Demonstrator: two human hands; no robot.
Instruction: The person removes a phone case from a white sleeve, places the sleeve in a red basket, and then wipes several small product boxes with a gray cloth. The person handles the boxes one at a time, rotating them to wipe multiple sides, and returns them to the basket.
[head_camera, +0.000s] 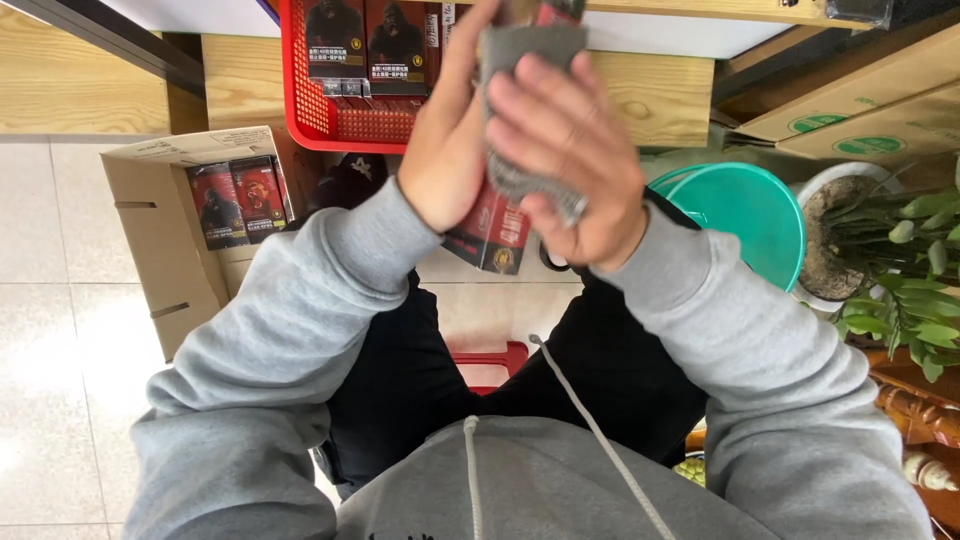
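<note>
Counts, approx where partly hidden: 2 hands up front, left hand + right hand, w/ 1 grey cloth and 1 red-and-black box between them. Same kind of box elsewhere: 2 in the open cardboard carton on the floor, at least 2 in the red plastic basket, so 5+ boxes visible, 1 basket, 1 open carton. Also 2 closed cardboard boxes stacked at right, 1 teal bucket, 1 potted plant, 1 small red stool under the legs.
</note>
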